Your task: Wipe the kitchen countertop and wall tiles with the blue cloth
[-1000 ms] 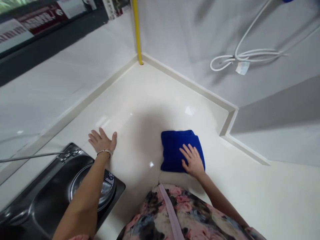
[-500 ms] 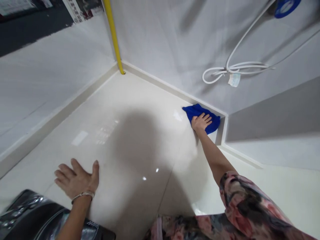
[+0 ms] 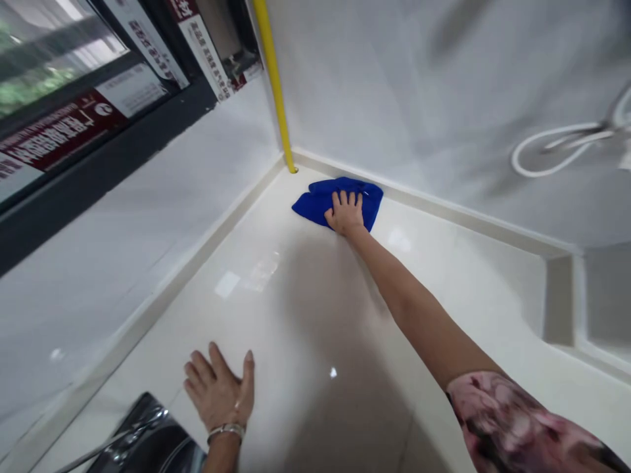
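My right hand [image 3: 346, 213] lies flat with spread fingers on a blue cloth [image 3: 318, 202], pressing it against the glossy white surface [image 3: 276, 315]. The cloth is spread out near the back corner, its far edge beside the raised border along the wall. Nearer to me on the left, my left hand [image 3: 220, 387] rests palm down on the same surface, fingers apart and nothing in them. A bracelet circles that wrist.
A yellow pipe [image 3: 273, 75] runs down into the back corner. At the lower left sits a shiny black object [image 3: 148, 440] beside my left hand. White looped cable [image 3: 557, 148] hangs on the right wall. A dark window frame [image 3: 142, 135] borders the upper left.
My right hand has slid the blue cloth leftward along the back border, from the right-hand corner towards the yellow pipe. The view has turned left. My left hand still lies open on the surface.
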`<state>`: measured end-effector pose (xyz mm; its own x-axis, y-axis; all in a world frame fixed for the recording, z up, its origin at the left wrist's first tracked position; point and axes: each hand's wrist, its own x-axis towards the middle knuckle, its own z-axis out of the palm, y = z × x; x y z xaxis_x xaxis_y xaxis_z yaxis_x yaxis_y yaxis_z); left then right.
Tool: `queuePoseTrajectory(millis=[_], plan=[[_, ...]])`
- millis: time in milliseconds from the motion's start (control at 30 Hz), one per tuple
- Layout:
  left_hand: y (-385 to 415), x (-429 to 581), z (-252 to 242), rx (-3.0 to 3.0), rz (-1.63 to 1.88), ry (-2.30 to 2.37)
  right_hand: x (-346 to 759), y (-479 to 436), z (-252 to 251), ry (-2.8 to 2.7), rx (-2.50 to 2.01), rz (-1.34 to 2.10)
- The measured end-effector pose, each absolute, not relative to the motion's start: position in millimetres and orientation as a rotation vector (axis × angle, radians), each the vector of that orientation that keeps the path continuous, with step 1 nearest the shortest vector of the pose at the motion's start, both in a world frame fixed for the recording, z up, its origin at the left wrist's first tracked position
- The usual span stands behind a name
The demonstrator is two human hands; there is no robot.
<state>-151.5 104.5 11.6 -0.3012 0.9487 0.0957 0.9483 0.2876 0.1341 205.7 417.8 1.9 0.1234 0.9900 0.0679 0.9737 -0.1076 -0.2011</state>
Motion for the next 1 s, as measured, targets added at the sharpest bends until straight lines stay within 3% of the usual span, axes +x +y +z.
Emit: queuePoseTrajectory(millis=[167, 500, 733, 1000], plan=[[102.5, -163.7, 1.9, 1.855, 0.199, 2.541, 131.0, 415.0, -0.4, -2.213, -1.859, 0.228], [111.0, -163.6, 10.5, 1.813, 0.145, 2.566, 63.3, 297.1, 11.1, -2.378, -1.396, 0.387], [120.6, -151.3, 22.2, 1.784, 0.143, 2.56, 76.3, 164.6, 9.5, -2.321, -1.33, 0.37], [122.3, -150.3, 20.5, 1.808, 0.228, 2.477, 180.4, -15.7, 6.0, -2.242, -1.55, 0.48]])
